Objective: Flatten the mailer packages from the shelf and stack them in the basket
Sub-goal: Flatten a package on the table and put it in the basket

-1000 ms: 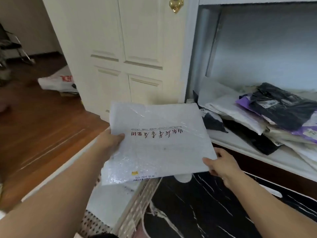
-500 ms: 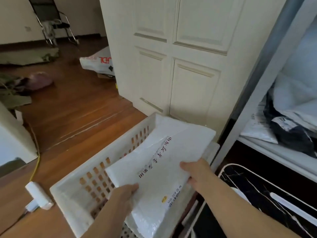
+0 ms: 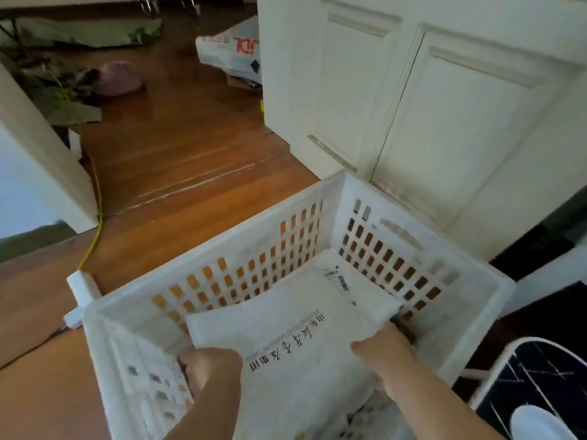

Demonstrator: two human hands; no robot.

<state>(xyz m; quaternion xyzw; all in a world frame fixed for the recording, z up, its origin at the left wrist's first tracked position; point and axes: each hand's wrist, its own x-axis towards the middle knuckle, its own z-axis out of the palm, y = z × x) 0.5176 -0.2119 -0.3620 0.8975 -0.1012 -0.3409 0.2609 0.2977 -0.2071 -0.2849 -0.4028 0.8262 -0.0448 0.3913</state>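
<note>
While both hands grip it, flat white bubble mailer inside perforated plastic basket

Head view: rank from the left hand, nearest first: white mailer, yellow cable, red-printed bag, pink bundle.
1. white mailer: in the left hand grip, inside the basket.
2. yellow cable: floor, left.
3. pink bundle and red-printed bag: both far back, too close to call.

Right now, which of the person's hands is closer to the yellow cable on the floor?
The left hand. It grips the white mailer at the basket's left side, toward the yellow cable. The right hand holds the mailer's opposite edge, farther right.
</note>
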